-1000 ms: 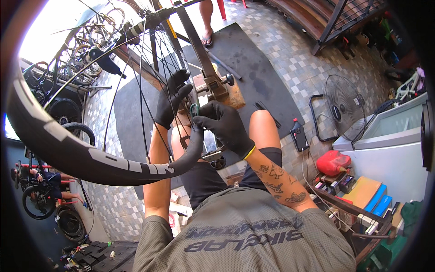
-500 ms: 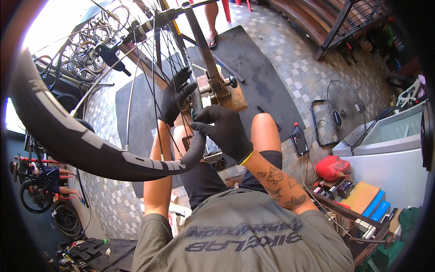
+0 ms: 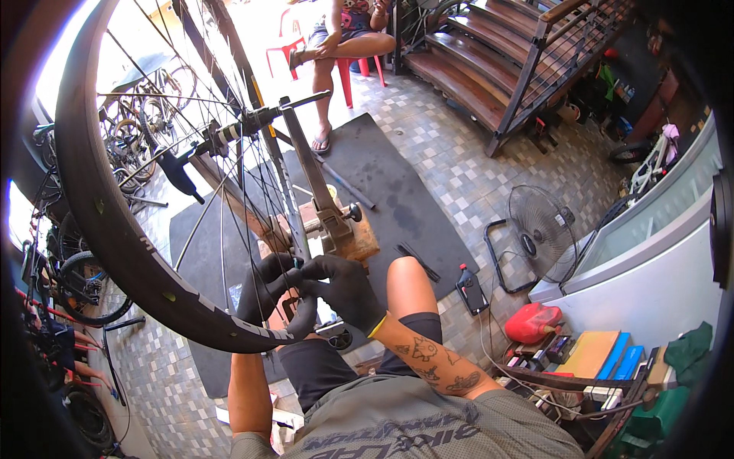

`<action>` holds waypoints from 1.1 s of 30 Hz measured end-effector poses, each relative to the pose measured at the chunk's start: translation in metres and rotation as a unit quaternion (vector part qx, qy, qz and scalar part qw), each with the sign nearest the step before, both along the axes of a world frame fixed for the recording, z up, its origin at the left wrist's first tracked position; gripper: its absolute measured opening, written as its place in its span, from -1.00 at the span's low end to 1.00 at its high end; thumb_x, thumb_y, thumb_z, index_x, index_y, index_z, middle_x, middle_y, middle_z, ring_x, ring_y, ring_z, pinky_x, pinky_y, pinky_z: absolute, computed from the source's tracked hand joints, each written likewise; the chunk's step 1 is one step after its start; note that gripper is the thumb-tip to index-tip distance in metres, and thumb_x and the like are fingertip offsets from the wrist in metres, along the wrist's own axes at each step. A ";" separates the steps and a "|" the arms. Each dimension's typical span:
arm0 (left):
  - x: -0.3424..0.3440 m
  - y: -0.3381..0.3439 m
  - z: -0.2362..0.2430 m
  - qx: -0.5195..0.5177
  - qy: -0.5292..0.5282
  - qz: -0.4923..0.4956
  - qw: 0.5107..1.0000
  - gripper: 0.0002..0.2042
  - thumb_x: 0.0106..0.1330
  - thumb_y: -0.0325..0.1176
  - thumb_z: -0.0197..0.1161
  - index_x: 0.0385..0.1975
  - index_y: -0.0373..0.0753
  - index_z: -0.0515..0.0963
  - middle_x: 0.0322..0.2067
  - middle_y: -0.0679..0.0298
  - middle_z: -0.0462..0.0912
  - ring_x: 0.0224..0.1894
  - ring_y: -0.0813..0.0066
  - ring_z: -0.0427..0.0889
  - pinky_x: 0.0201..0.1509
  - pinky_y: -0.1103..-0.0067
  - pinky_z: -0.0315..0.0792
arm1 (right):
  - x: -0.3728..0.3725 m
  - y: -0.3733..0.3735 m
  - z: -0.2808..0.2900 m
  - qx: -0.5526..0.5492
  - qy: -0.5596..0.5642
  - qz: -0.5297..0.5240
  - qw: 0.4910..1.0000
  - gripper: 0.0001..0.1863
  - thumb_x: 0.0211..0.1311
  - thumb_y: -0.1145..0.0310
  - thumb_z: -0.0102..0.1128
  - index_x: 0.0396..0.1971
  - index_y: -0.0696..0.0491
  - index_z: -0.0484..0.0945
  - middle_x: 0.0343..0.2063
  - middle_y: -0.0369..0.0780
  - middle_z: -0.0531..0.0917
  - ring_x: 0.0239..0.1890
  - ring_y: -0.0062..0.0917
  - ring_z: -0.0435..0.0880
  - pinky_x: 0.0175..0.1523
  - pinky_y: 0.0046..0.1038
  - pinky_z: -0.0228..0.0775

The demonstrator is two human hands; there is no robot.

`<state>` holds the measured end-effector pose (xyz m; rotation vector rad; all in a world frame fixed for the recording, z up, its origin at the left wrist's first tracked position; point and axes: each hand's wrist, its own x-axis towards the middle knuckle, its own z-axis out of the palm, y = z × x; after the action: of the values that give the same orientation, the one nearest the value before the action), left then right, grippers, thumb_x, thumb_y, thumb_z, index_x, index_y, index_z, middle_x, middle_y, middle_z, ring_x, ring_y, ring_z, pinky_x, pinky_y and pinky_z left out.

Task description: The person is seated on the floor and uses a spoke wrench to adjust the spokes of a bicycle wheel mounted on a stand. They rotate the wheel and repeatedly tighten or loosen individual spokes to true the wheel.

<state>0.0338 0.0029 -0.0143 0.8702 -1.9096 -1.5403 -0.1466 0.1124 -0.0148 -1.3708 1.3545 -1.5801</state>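
A bicycle wheel with a black rim, grey markings and thin spokes stands upright in a metal truing stand in front of me. Both my hands wear black gloves. My left hand is partly hidden behind the spokes, its fingers bent in at the rim's near side. From the right, my right hand pinches at the same part of the rim, thumb and fingertips together. A tiny teal piece shows between the two hands; its kind cannot be made out.
A dark mat lies under the stand, with a bar on it. Beyond, a person sits on a red chair. To the right are wooden stairs, a floor fan, a black bottle and a red container.
My view has tilted up, bringing the seated person into sight. My left hand has come down from among the spokes to meet my right hand at the rim.
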 end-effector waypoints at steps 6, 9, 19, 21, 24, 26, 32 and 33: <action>-0.011 0.000 -0.002 -0.053 -0.006 0.051 0.997 -0.70 0.35 -0.30 0.50 -0.41 -0.28 0.47 -0.48 0.42 0.49 -0.38 0.68 0.41 -0.31 0.58 0.34 | 0.006 -0.003 -0.006 0.030 -0.026 -0.021 0.999 -0.67 0.24 0.56 0.34 0.02 0.20 0.59 -0.22 -0.12 0.81 -0.14 -0.42 0.83 0.03 -0.42 0.63; -0.019 0.004 -0.006 -0.103 -0.049 0.107 0.988 -0.65 0.32 -0.32 0.52 -0.49 -0.25 0.42 -0.55 0.42 0.42 -0.44 0.69 0.35 -0.38 0.57 0.27 | 0.001 -0.014 -0.016 0.013 -0.103 0.037 0.994 -0.69 0.24 0.58 0.31 0.00 0.21 0.59 -0.17 -0.15 0.81 -0.08 -0.46 0.81 0.07 -0.41 0.63; -0.005 0.007 0.011 0.062 0.148 0.123 0.979 -0.67 0.62 -0.24 0.15 0.13 -0.37 0.63 -0.07 0.23 0.74 -0.08 0.47 0.69 0.09 0.47 0.56 | -0.021 -0.033 -0.038 0.076 -0.161 0.127 0.976 -0.68 0.29 0.44 0.39 0.01 0.20 0.67 -0.19 -0.23 0.80 -0.21 -0.66 0.73 -0.13 -0.53 0.64; -0.007 0.013 0.017 0.037 0.189 0.031 0.981 -0.54 0.56 -0.17 0.24 0.28 -0.40 0.54 0.11 0.14 0.70 0.13 0.38 0.66 0.29 0.41 0.48 | -0.018 -0.037 -0.035 0.110 -0.161 0.123 0.973 -0.68 0.29 0.43 0.40 0.01 0.18 0.68 -0.21 -0.26 0.80 -0.21 -0.69 0.73 -0.16 -0.56 0.62; -0.005 0.017 0.029 -0.079 0.062 0.040 0.994 -0.52 0.50 -0.24 0.31 0.28 -0.45 0.52 0.10 0.14 0.70 0.14 0.41 0.63 0.31 0.45 0.42 | -0.013 -0.050 -0.033 0.029 -0.215 0.047 0.975 -0.75 0.27 0.47 0.40 -0.09 0.19 0.68 -0.28 -0.30 0.78 -0.24 -0.67 0.70 -0.12 -0.52 0.57; -0.006 0.015 0.031 -0.047 0.047 0.045 0.997 -0.52 0.50 -0.26 0.31 0.29 -0.46 0.51 0.09 0.15 0.70 0.14 0.44 0.61 0.32 0.47 0.40 | -0.015 -0.052 -0.033 -0.062 -0.227 -0.004 0.972 -0.81 0.28 0.47 0.38 -0.14 0.19 0.70 -0.29 -0.28 0.77 -0.24 -0.66 0.70 -0.08 -0.51 0.56; -0.021 -0.008 0.012 0.077 0.087 -0.004 0.993 -0.43 0.53 -0.18 0.28 0.37 -0.47 0.42 0.15 0.11 0.66 0.23 0.35 0.58 0.40 0.43 0.35 | -0.019 -0.024 -0.030 0.027 -0.170 0.015 0.985 -0.76 0.24 0.40 0.43 -0.17 0.21 0.72 -0.34 -0.24 0.79 -0.31 -0.67 0.71 -0.15 -0.55 0.57; -0.024 -0.012 0.008 0.082 0.090 -0.001 0.993 -0.41 0.52 -0.18 0.28 0.39 -0.47 0.39 0.18 0.09 0.64 0.25 0.33 0.57 0.41 0.42 0.34 | -0.018 -0.019 -0.028 0.054 -0.164 0.050 0.984 -0.75 0.23 0.38 0.44 -0.18 0.21 0.72 -0.35 -0.23 0.79 -0.33 -0.66 0.73 -0.17 -0.54 0.58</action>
<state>0.0096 -0.0090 -0.0066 0.7684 -1.6772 -1.7338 -0.1648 0.0939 -0.0431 -1.0435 1.1363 -1.5609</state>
